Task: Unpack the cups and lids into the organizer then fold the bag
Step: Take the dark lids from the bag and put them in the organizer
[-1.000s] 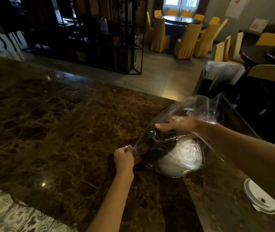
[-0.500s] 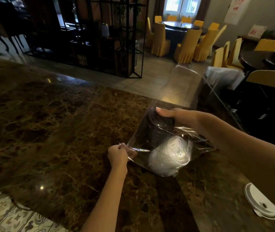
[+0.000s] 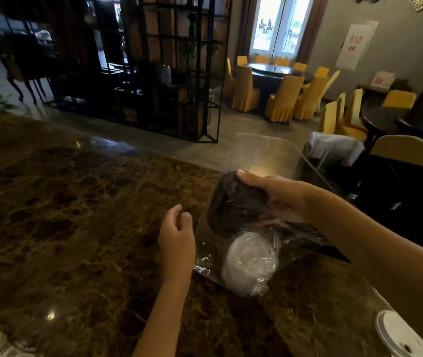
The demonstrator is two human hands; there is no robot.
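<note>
countertop (image 3: 76, 215): dark brown marble, tan veining
bag (image 3: 205, 261): clear, glossy
cup stack (image 3: 233, 204): black, inside the bag at 12 o'clock
lids (image 3: 250, 264): white, inside the bag at 6 o'clock
loose lid (image 3: 398, 336): white, at 4 o'clock on the countertop
chairs (image 3: 282, 99): yellow covers
shelving frame (image 3: 174, 73): black

Left hand (image 3: 176, 237): bare; no glove, ring or watch seen.
Left forearm: bare along its whole visible length, enters from the bottom edge; no sleeve, no band at the wrist.
Right hand (image 3: 276, 193): bare; thumbnail short and unpainted; no ring seen.
Right forearm: bare from wrist to the right frame edge; no sleeve, cuff or strap.
Markings: none made out on either arm; dim light, fine detail not resolved.
</note>
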